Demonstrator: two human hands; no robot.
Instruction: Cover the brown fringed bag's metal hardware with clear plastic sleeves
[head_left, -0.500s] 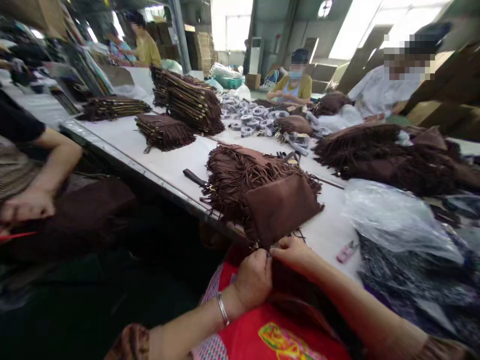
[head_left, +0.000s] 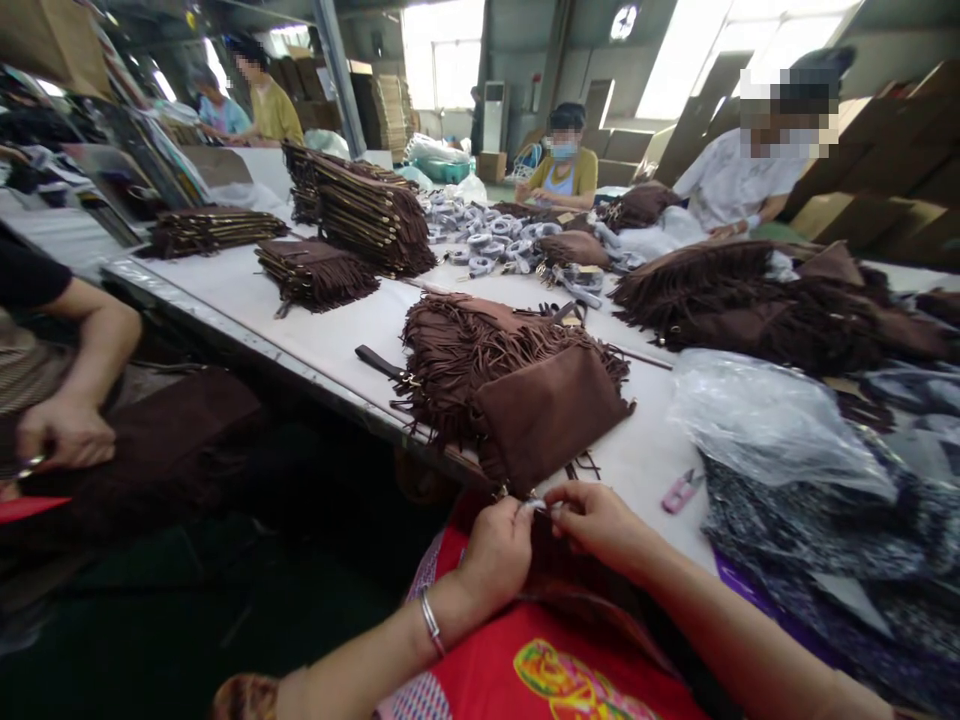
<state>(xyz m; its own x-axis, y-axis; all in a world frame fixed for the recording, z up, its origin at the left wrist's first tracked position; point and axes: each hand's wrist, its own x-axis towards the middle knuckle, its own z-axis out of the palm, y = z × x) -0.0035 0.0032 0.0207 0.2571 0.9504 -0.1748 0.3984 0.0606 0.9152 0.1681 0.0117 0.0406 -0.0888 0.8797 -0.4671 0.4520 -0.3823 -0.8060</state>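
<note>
Around the fringed bag pile (head_left: pixel 517 375), bare table (head_left: pixel 337 330) lies open to its left, up to the low stack (head_left: pixel 315 272). To its right a narrow bare strip holds pink clippers (head_left: pixel 681 490), hemmed by a plastic sheet (head_left: pixel 772 425). Behind it, strap rolls (head_left: pixel 487 240) crowd the surface.

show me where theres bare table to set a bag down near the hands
Bare white table lies between the small fringe stack and the fringed bag pile. A narrower strip holds the pink clippers beside the plastic bag. The far end is crowded.
</note>
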